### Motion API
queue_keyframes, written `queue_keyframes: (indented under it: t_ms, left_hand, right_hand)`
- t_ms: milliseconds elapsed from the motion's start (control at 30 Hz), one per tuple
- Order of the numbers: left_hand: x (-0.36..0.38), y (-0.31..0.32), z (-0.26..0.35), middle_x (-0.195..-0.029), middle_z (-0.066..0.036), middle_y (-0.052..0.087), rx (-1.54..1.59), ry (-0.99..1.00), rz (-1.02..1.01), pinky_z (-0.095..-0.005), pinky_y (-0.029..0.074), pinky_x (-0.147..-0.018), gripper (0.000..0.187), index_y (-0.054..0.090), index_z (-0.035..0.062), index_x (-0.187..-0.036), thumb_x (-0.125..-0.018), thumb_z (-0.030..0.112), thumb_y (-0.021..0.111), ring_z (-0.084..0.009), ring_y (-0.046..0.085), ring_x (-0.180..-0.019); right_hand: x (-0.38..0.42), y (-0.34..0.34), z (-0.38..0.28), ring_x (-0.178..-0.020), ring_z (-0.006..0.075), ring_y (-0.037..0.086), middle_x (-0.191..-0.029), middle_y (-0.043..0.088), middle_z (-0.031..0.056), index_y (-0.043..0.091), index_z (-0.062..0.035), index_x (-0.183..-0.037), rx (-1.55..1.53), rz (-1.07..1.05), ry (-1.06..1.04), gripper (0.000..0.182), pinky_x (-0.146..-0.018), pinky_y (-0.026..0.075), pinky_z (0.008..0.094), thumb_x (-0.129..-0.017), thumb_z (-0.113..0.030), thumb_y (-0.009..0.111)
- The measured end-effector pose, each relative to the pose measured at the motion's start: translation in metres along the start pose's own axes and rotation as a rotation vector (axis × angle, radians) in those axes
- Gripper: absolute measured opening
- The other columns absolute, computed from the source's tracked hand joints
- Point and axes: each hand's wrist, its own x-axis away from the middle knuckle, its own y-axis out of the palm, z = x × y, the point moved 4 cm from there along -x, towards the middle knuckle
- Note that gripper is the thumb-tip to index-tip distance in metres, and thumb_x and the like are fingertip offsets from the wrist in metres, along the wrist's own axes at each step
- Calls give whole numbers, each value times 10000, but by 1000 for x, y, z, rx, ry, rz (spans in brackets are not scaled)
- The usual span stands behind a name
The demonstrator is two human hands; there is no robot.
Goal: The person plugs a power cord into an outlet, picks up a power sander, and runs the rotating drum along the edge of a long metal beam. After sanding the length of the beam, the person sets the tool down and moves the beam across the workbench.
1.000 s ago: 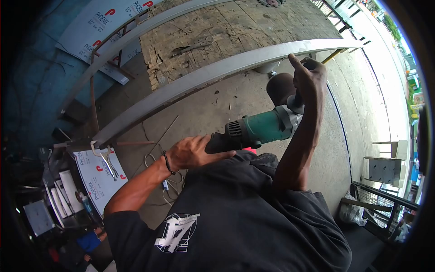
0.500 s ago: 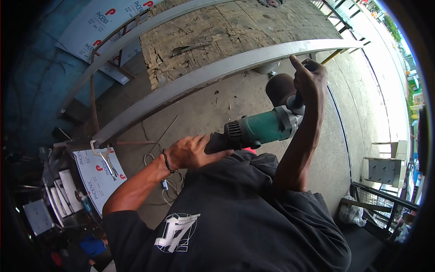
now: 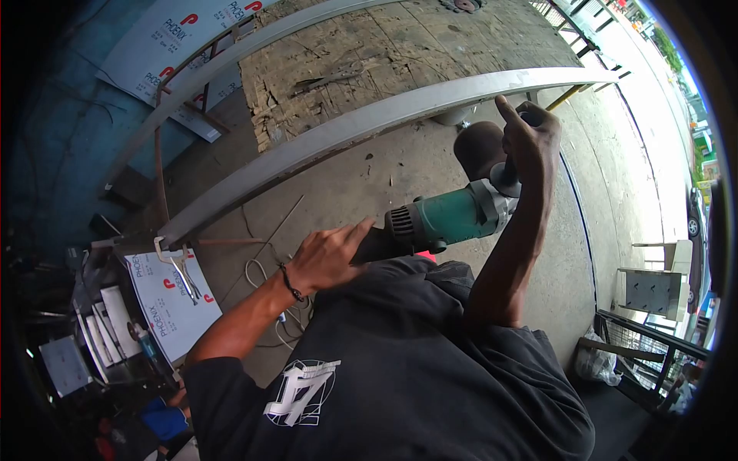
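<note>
A green drum polisher [image 3: 457,215] with a black rear handle and a silver head is held low in front of my dark shirt. My left hand [image 3: 330,253] is at its rear handle, fingers stretched along the top and the thumb side blurred. My right hand [image 3: 534,138] closes round the black side handle [image 3: 506,178], thumb pointing up close to the metal beam. A brown drum [image 3: 478,147] shows beside the head, partly behind the right hand. Across the view runs a long grey metal beam [image 3: 346,127] of a frame.
Behind the beam lies a rough wooden board [image 3: 400,61] with pliers-like tools on it. A locking clamp [image 3: 183,280] hangs at the beam's left end. A cable [image 3: 254,269] loops on the floor. Printed sheets [image 3: 173,300] stand left; a person in blue [image 3: 165,421] is at lower left.
My left hand has shifted its fingers on the rear handle, which is now less wrapped. The polisher and right hand have moved slightly right. More of the person at lower left shows.
</note>
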Motion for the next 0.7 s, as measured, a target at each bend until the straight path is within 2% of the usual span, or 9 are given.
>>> queue_keyframes:
  t_ms: [33,100,200,333,433,533,600,700]
  left_hand:
    - [-2,-2,3,-845,-178,640,0,-3,0,-380,532,-595,648,524,53,-1263,-747,360,768,-314,653,-649]
    - [-5,3,2,-816,-188,640,2,-148,-233,-433,524,-622,674,517,46,-1262,-734,379,772,-364,654,-705]
    - [-6,5,1,-809,-201,640,-72,-170,-284,-436,525,-632,670,517,45,-1259,-728,362,774,-359,660,-740]
    - [-1,13,0,-756,-199,646,-21,-148,-245,-449,541,-654,661,489,78,-1285,-741,366,730,-387,664,-721]
    - [2,16,6,-778,-173,652,-9,-136,-174,-429,539,-650,677,525,52,-1258,-713,360,782,-364,663,-717]
    - [-2,13,5,-774,-167,661,-48,-175,-176,-424,544,-659,679,528,54,-1256,-721,394,772,-366,667,-712]
    - [-3,11,2,-794,-174,665,-69,-172,-157,-428,543,-657,678,531,56,-1248,-730,428,761,-366,669,-727]
    - [-2,10,2,-777,-204,656,-30,-191,-142,-449,544,-657,651,521,69,-1255,-734,399,729,-388,669,-732]
  right_hand:
    - [0,1,1,-429,86,445,-497,453,3,537,-43,-611,0,-3,1,372,-416,343,243,-817,-273,744]
    - [-1,1,2,-429,85,449,-497,456,3,536,-46,-602,0,1,-16,377,-415,344,245,-817,-275,744]
    - [0,0,2,-430,85,452,-496,456,3,533,-50,-593,-25,12,-10,384,-414,345,246,-820,-278,742]
    - [-2,7,-5,-431,82,451,-496,453,0,527,-57,-587,65,4,-96,384,-413,346,246,-822,-271,743]
    - [-2,5,2,-432,80,447,-503,460,-1,526,-59,-592,73,1,-104,376,-411,341,242,-822,-261,744]
    - [-2,0,6,-430,76,454,-517,482,5,534,-52,-626,-35,-3,-60,358,-405,329,231,-822,-264,746]
    - [-3,0,6,-431,77,457,-516,482,6,533,-52,-626,-44,6,-73,360,-405,332,231,-821,-267,747]
    - [-1,-2,5,-431,79,460,-515,481,8,531,-53,-625,-46,16,-85,365,-405,337,230,-819,-272,750]
